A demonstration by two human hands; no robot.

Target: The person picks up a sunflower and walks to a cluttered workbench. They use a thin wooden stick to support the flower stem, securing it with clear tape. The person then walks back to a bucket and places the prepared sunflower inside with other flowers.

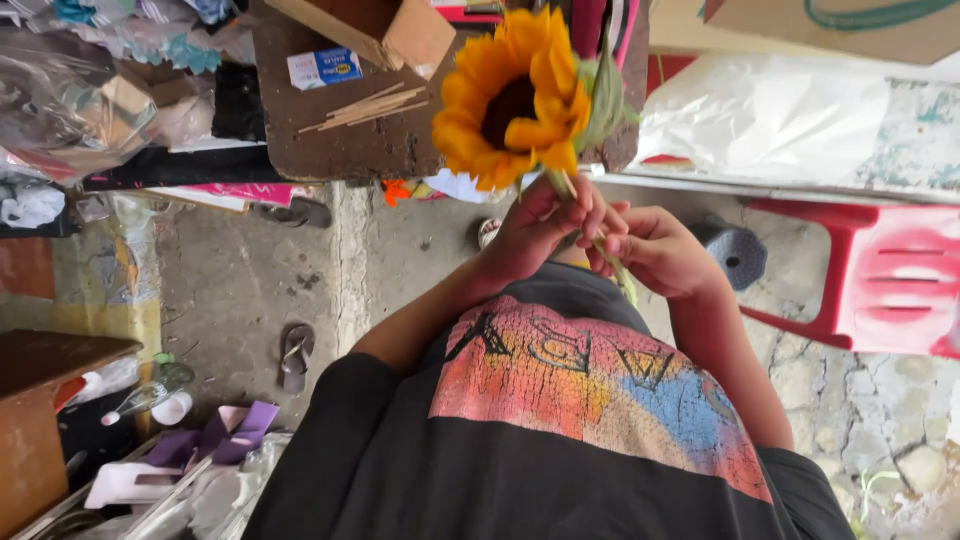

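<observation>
An artificial sunflower [515, 95] with yellow petals and a dark centre is held upright in front of my chest. My left hand [540, 232] pinches the thin green stem [612, 265] just below the flower head. My right hand [662, 250] is closed around the same stem a little lower, with the stem's end sticking out past my fingers. The two hands touch each other. My black shirt with a faded colour print fills the bottom of the view.
Behind the flower is a brown board [340, 140] carrying thin wooden sticks [365, 108], a small blue-and-white box [325, 68] and a cardboard box [400, 30]. A red plastic chair [890, 280] and white plastic bag [770, 120] lie right. A sandal [296, 352] and purple pieces [235, 430] lie left.
</observation>
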